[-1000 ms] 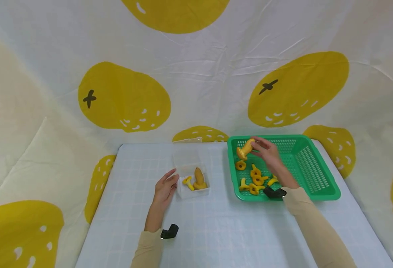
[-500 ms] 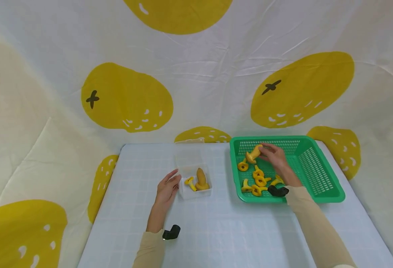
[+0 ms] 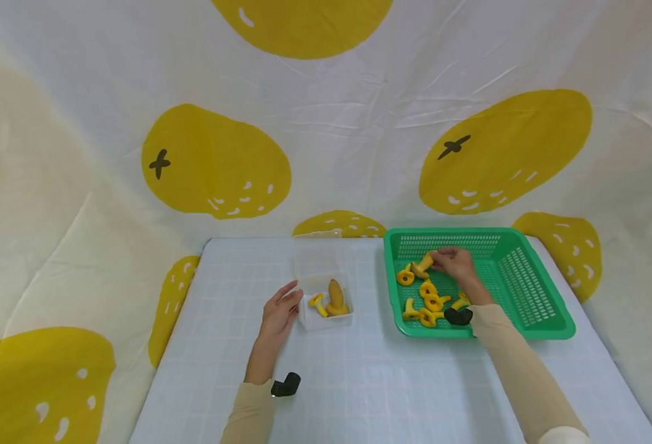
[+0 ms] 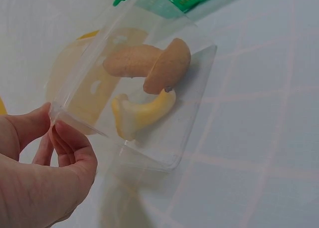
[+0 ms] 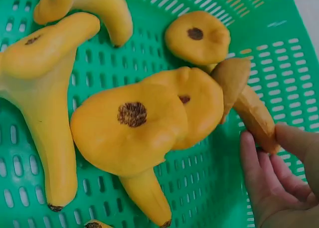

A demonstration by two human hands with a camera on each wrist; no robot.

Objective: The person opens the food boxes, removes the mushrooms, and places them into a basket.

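Note:
My left hand [image 3: 277, 314] pinches the edge of a clear plastic box [image 4: 197, 101] between thumb and fingers; its lid stands open at the back. Inside lie a brown mushroom [image 4: 134, 62] and a smaller yellow mushroom [image 4: 144, 113]. Over at the right, my right hand [image 3: 459, 268] reaches into a green basket [image 3: 561, 324]. Thumb and fingertips grip the stem end of a tan-brown mushroom [image 5: 256, 120], whose cap points away from the hand. That cap overlaps a yellow mushroom [image 5: 197, 38] in the right wrist view.
Several yellow chanterelle-like mushrooms [image 3: 432, 302] lie in the left part of the basket. A pale checked cloth [image 3: 359, 388] covers the table. Behind it hangs a white sheet [image 3: 353, 154] with large yellow fruit prints.
My right hand has lowered the tan-brown mushroom into the basket, down and slightly right, toward the yellow ones. The left hand stays at the box. The head view has shifted a little.

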